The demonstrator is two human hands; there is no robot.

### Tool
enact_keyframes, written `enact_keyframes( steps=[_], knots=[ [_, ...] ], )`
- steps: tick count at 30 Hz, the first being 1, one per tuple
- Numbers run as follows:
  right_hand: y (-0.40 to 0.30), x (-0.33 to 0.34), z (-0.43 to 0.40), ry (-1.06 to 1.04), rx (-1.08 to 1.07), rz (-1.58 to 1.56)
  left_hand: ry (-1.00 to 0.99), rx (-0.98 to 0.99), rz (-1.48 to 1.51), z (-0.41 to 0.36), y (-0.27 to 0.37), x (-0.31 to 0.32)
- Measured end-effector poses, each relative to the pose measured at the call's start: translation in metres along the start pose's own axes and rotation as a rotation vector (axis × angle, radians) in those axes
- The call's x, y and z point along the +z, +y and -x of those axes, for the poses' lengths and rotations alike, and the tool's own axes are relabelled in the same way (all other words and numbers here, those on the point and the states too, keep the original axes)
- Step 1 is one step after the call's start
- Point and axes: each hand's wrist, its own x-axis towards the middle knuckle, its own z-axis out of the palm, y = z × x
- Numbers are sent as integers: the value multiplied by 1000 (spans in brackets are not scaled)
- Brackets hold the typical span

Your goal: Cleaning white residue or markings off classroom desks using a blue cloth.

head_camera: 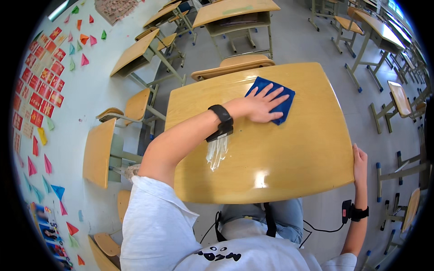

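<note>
My left hand point(268, 105) lies flat with fingers spread on a folded dark blue cloth point(287, 101), pressing it to the desktop. The cloth rests on the far part of a wooden school desk point(291, 145). Nearer to me, a streaky white smear point(217, 154) marks the desk's left half, partly hidden by the black device on my left wrist. Along the right edge of the desk, my right hand point(360, 162) is curled around the rim; its underside fingers are hidden.
A wooden chair back point(234, 67) stands against the desk's far edge. Another desk point(237, 13) is beyond it, and a tilted-looking desk point(99, 154) stands at left. More desks and chairs line the right. A cable point(325, 230) runs from my right wrist device.
</note>
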Motion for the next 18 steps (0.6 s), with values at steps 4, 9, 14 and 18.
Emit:
enact_keyframes(
  steps=[4,9,14,18],
  knots=[
    [2,4,0,8,17,46,93,-349,63,25,-74,19],
    [10,-8,3,-18,-14,80,80,-772,213,151,-179,71],
    [-4,3,5,-34,-16,16,15,-935,186,177,-178,83],
    [-4,2,1,-45,-44,25,67,-779,250,110,-156,58]
  ],
)
